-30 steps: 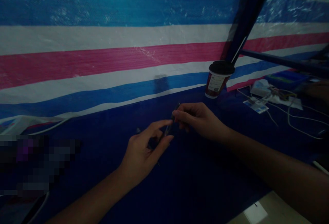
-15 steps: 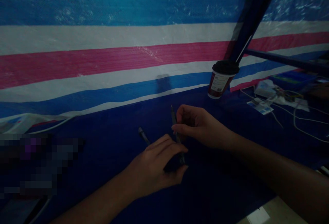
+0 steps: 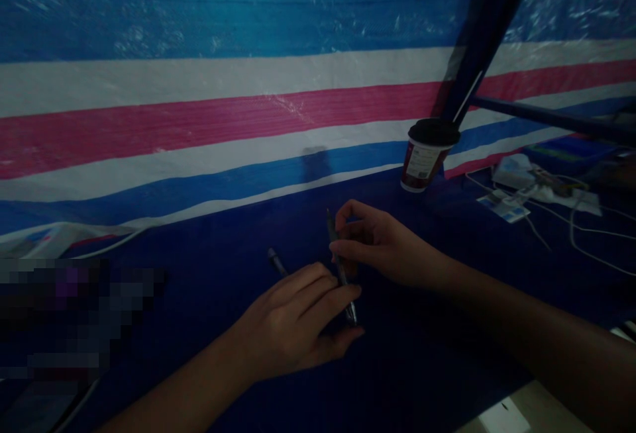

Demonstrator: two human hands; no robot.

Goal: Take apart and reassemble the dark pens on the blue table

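Observation:
A slim dark pen [image 3: 332, 226] points away from me, its tip end up and its clip end towards me. My right hand [image 3: 370, 241] pinches it near the middle between thumb and fingers. At the near end, my left hand [image 3: 303, 314] has its fingers on the barrel and its thumb by the pen's end. Another dark pen-like thing [image 3: 276, 261] sticks out beyond the left hand's knuckles; its lower part is hidden under that hand, and I cannot tell if the hand touches it.
On the dark blue table [image 3: 223, 247], a lidded paper cup [image 3: 422, 163] stands at the back right by a blue frame post [image 3: 489, 42]. White cables and small papers [image 3: 507, 204] lie to the right. A striped plastic sheet [image 3: 223, 115] hangs behind. Blurred-out items [image 3: 74, 314] lie at left.
The pen's near end with its clip shows more clearly now, as my left fingers and thumb have shifted slightly around it. The right hand keeps its pinch, slightly further left.

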